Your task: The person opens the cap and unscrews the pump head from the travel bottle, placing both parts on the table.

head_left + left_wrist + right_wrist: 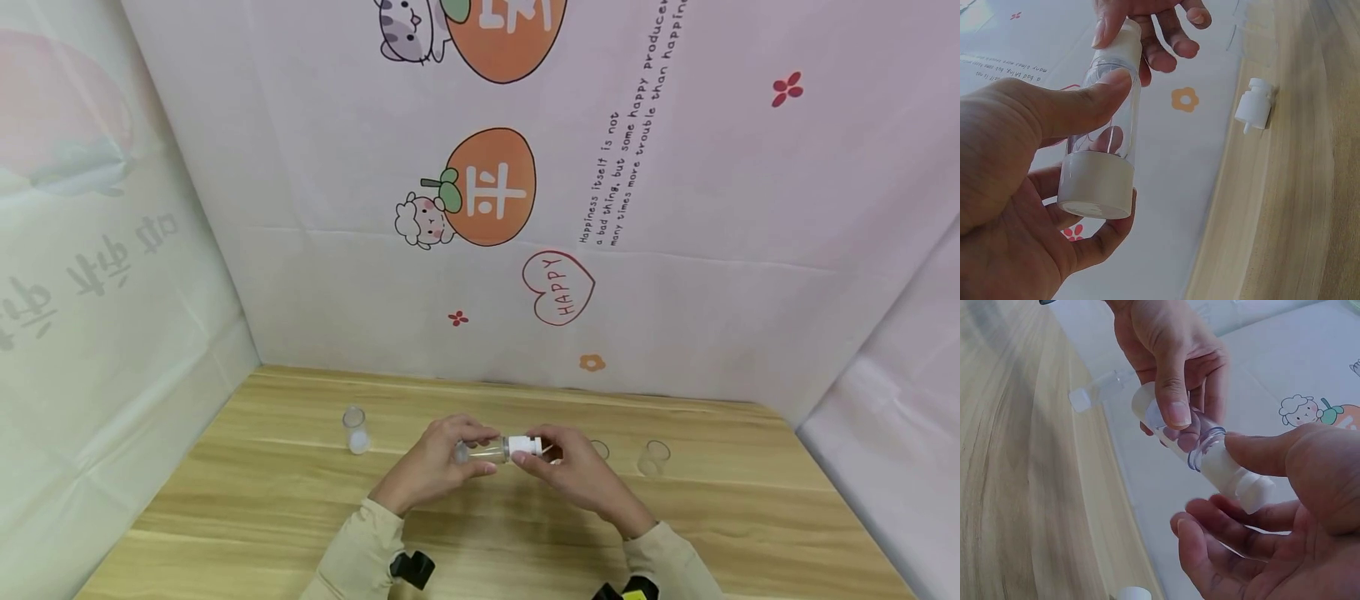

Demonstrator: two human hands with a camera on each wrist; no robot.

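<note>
My left hand (442,458) grips a small clear bottle (487,452) with a white base (1096,184), thumb along its side. The bottle lies nearly level in the head view. At its mouth sits a white pump head (522,446), which my right hand (577,473) pinches near the thumb. In the right wrist view the pump head meets the bottle's threaded neck (1196,464), and the other right fingers curve loosely beneath. Whether the threads are fully engaged I cannot tell.
Another clear bottle (356,429) with a white bottom is on the wooden table (270,500) at the left. Clear round pieces, one a see-through cap (654,458), are at the right. A loose white pump head (1255,107) rests on the table. A printed cloth (360,317) rises behind.
</note>
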